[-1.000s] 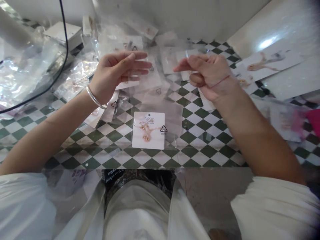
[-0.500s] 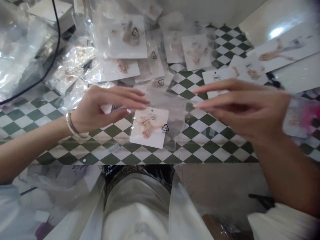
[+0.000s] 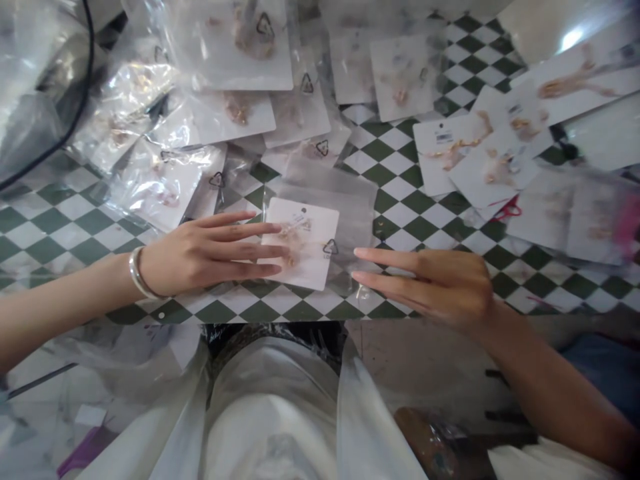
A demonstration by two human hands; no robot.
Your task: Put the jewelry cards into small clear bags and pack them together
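A white jewellery card with small gold-coloured pieces lies inside a clear plastic bag near the table's front edge. Over the card's left side, my left hand lies flat with fingers stretched and slightly spread, a silver bangle on its wrist. From the right, my right hand reaches to the bag's lower right edge, its index and middle fingers straight and apart. Nothing shows between those two fingers; its thumb is hidden. The bag carries a triangular recycling mark beside the card.
Bagged jewellery cards pile up across the back and left of the checkered table. Loose cards with gold jewellery overlap at the right, near a pink thread. A dark cable crosses the upper left.
My left hand has moved down and flattened over the card. My right hand has moved down and left to the bag's edge, uncovering the loose cards on the right.
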